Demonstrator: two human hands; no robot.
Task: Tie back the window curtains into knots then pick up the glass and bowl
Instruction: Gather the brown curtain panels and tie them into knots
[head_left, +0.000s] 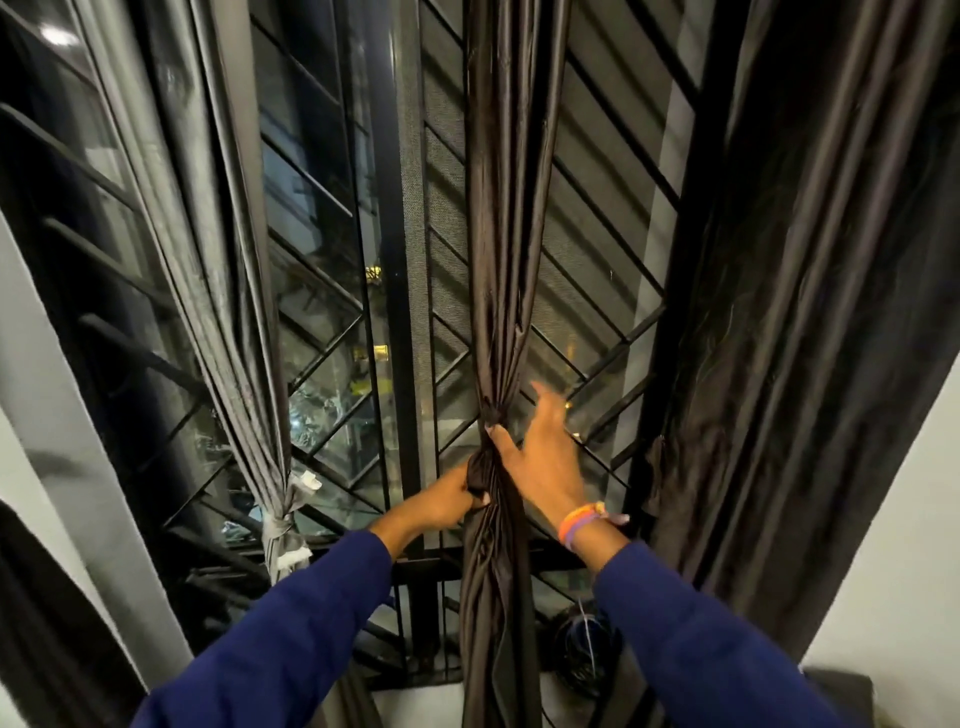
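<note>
Knotting the middle curtain (498, 270) is the step in hand: the left hand (451, 496) grips the knot (480, 475) just below centre, while the right hand (545, 457), fingers spread, thumb on the knot, reaches toward 1 o'clock. Next, I judge, comes cinching. The curtain's long axis runs 12 to 6.

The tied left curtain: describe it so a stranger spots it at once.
Start at the barred window. Left of the middle curtain that both hands work on hangs the left curtain. Unlike its darker neighbours, it is grey and already knotted low down, untouched.
</note>
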